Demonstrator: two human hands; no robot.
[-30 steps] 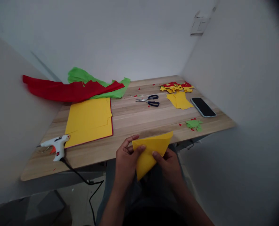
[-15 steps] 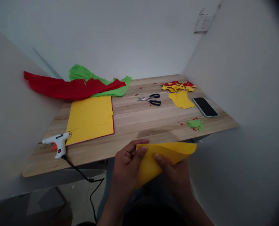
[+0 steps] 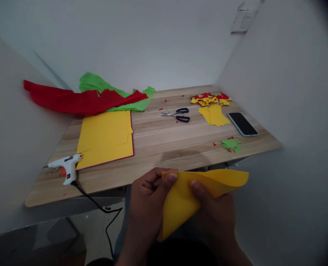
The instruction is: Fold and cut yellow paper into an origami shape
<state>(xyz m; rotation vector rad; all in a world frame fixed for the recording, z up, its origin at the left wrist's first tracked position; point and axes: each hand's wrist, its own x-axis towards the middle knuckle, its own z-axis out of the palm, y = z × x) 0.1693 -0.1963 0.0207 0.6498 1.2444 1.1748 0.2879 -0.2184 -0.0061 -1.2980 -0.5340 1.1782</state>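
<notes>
A yellow sheet, paper or felt by its look, is folded over and held in front of the table's near edge. My left hand pinches its upper left corner between thumb and fingers. Lower right, my right hand grips the sheet with the thumb on its near face; the other fingers are hidden behind it. The folded flap sticks out to the right past that hand.
On the wooden table lie a glue gun, yellow sheets, red cloth-like material over green material, scissors, yellow pieces, a phone and green scraps. Walls stand close around.
My right hand and the folded flap have moved to the right, and the sheet's lower corner hangs lower. Both hands still hold the sheet. The view has shifted slightly.
</notes>
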